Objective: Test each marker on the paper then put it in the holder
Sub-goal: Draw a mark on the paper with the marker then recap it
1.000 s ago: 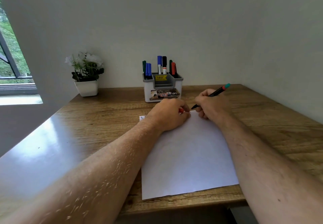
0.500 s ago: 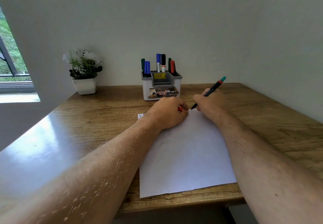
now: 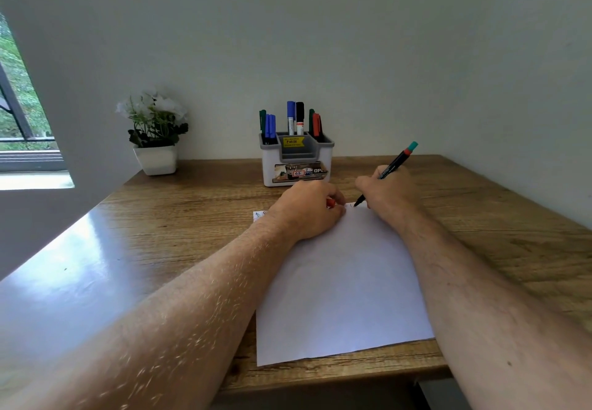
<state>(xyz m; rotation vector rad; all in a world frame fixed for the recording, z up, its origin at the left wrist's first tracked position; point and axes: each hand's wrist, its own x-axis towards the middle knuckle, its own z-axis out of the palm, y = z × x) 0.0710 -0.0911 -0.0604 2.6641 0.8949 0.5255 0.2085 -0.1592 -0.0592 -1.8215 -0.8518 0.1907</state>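
Gripping a black marker (image 3: 389, 171) with a teal and red end, the right hand (image 3: 389, 190) is curled around the barrel, and the tip is set against the far edge of one white sheet of paper (image 3: 339, 284). The marker is tilted, its capless tip down and its coloured end raised toward the right. Just beside it, the left hand (image 3: 309, 209) is rested on the paper with its fingers curled around a small red piece (image 3: 330, 202), probably a cap, though only a sliver is seen. Small pen marks are seen along the paper's far edge, partly hidden by the hands.

The paper is laid on a wooden table (image 3: 179, 217). Beyond the hands, near the wall, one white and grey holder (image 3: 296, 161) is stood upright. Seven markers are counted in it: one green and two blue at the left, one blue and one black in the middle, one green and one red at the right. One potted plant (image 3: 155, 134) with white flowers is placed well apart to the left.
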